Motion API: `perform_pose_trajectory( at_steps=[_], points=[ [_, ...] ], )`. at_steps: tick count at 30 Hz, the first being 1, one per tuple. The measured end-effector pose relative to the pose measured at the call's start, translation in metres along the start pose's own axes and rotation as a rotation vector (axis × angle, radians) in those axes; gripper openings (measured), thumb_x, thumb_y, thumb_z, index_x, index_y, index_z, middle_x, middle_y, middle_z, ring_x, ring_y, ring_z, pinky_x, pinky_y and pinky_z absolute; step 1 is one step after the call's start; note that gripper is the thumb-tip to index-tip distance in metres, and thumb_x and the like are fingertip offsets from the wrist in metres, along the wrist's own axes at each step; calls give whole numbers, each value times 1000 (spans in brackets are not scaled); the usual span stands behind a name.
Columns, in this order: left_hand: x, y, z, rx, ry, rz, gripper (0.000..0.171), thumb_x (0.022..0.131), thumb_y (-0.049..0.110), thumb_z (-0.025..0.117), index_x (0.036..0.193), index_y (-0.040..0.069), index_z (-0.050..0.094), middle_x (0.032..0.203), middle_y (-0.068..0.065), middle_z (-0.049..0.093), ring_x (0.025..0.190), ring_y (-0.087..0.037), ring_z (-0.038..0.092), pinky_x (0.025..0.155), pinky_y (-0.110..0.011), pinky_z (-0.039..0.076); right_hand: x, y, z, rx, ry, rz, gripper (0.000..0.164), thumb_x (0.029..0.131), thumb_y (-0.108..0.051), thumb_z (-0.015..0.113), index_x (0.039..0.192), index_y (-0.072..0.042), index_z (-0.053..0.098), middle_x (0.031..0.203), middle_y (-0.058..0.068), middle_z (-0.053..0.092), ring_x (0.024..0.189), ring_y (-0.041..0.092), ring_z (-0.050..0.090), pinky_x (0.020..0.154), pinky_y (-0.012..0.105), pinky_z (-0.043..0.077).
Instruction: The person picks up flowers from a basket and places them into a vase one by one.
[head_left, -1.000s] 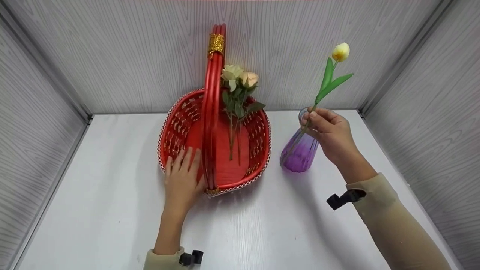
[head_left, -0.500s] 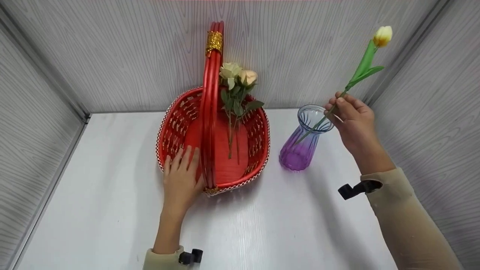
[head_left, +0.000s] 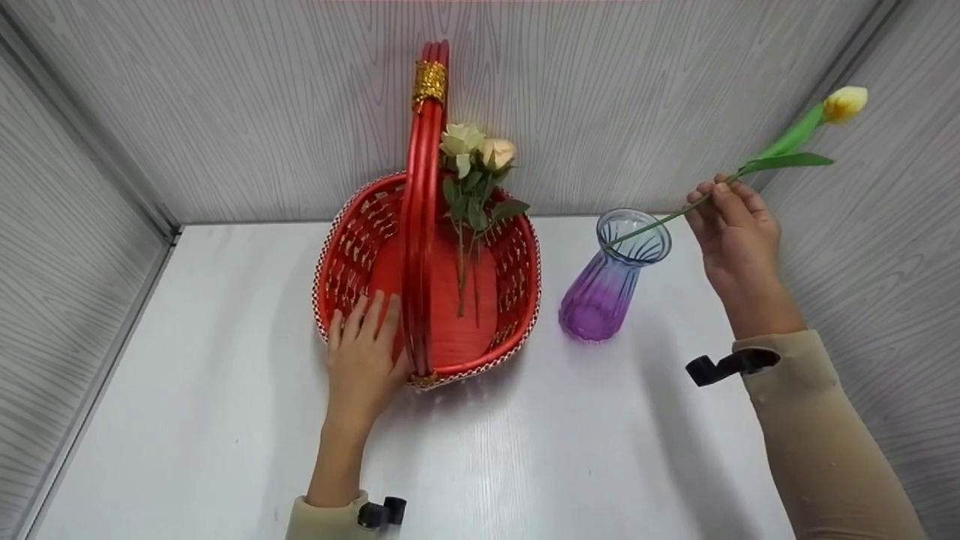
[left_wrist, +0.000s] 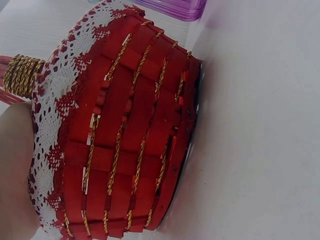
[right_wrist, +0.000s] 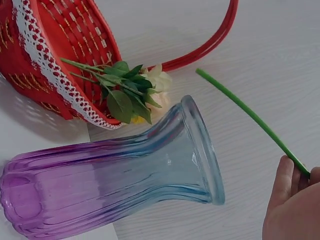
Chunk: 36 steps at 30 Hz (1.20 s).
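Observation:
My right hand (head_left: 739, 232) pinches the green stem of a yellow-and-white tulip (head_left: 846, 105) between thumb and fingers. Its bloom leans up to the right. The bare stem end points left over the mouth of a ribbed glass vase (head_left: 600, 292), purple below and bluish above. In the right wrist view the tulip stem (right_wrist: 245, 108) stands apart from the vase rim (right_wrist: 202, 150). My left hand (head_left: 364, 367) rests on the near-left rim of a red woven basket (head_left: 330, 262), with straight fingers reaching inside beside the tall handle (head_left: 420, 225).
Two roses, one cream (head_left: 463, 140) and one peach (head_left: 498, 153), lean in the basket with leafy stems. White lace (left_wrist: 50, 120) trims the basket's edge. Grey wood-patterned walls (head_left: 585, 90) enclose the white table (head_left: 510, 465) at the back and both sides.
My right hand has moved right with the tulip, from in front of the vase. The tulip tilts further over to the right, and its stem end has risen. My left hand stays put.

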<state>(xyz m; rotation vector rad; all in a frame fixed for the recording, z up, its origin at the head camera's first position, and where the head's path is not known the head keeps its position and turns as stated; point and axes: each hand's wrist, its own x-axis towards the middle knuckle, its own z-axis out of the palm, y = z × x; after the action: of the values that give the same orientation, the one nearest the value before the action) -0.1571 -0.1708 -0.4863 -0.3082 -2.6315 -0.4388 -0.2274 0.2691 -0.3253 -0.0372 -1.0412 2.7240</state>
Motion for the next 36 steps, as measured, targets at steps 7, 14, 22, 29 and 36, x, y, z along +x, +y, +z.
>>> perform_pose_trajectory(
  at_steps=[7,14,22,29,36],
  points=[
    [-11,3,-10,9,-7,-23,65,90,27,65,149,11,46,154,-15,45,143,-38,37,119,-60,17,0,-6,-1,-26,74,-25,26,90,2,67,115,3,58,96,15,67,89,24,68,90,33,57],
    [-20,5,-18,34,-13,-40,63,91,29,62,149,11,46,154,-15,45,143,-37,37,119,-60,19,-1,-1,-3,-138,97,-27,26,89,1,69,114,1,61,98,13,67,90,23,68,92,33,56],
    [-23,3,-25,45,-41,-60,63,91,27,63,150,12,46,155,-14,44,144,-37,36,120,-60,16,-2,19,-3,-318,57,-17,34,87,-4,74,119,-1,62,100,12,69,92,23,69,91,33,57],
    [-14,3,-14,70,-87,-33,63,94,31,61,152,13,43,154,-13,45,143,-35,38,119,-59,18,-2,27,-11,-523,31,-46,34,90,-11,73,120,-3,60,103,13,66,93,23,68,89,32,58],
    [1,3,-8,91,-102,-10,57,95,34,60,148,14,50,150,-11,51,139,-34,43,119,-60,20,5,24,-15,-597,-19,-84,30,90,-18,73,108,2,62,97,12,69,87,21,68,81,30,60]
  ],
)
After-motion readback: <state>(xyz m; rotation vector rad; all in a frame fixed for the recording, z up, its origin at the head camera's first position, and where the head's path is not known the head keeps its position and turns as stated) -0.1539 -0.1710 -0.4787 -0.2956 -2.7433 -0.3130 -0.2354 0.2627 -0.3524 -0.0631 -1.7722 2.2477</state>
